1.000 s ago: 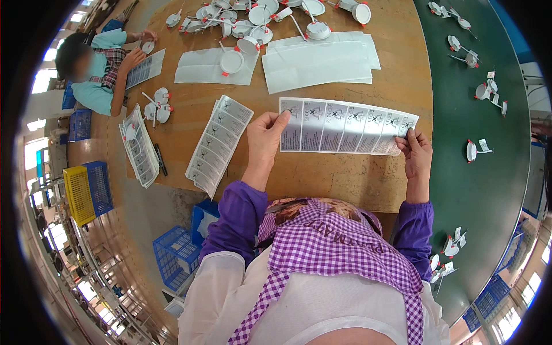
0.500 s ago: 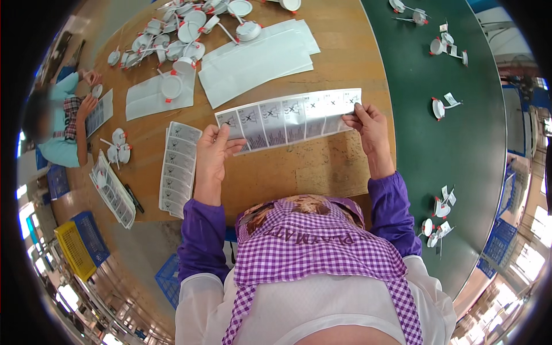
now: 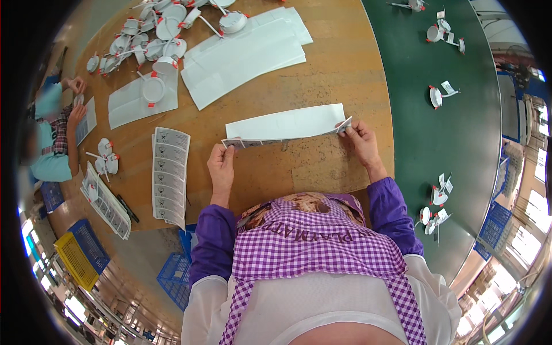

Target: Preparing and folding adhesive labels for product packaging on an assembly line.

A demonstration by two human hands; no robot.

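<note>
Over the table in front of me, I hold a sheet of silver-grey printed labels (image 3: 251, 143) between both hands. It is seen nearly edge-on, its printed side a narrow band. A blank white strip (image 3: 287, 121) shows just beyond that band; whether it is the sheet's own back or a separate piece, I cannot tell. My left hand (image 3: 221, 171) pinches the sheet's left end between thumb and fingers. At the other end, my right hand (image 3: 363, 145) grips the corner, which bends upward. More label sheets (image 3: 170, 175) lie stacked left of my left hand.
White blank sheets (image 3: 244, 54) and a heap of round white lamps (image 3: 155, 40) with red clips occupy the far table. A green conveyor belt (image 3: 417, 132) at right carries more lamps. At left sits a co-worker (image 3: 54, 129), near a black pen (image 3: 127, 208) and label sheets (image 3: 106, 201).
The label sheet has tipped from showing its printed face to nearly edge-on, with white now visible beyond it. My left hand has come lower; the table scene has shifted slightly left.
</note>
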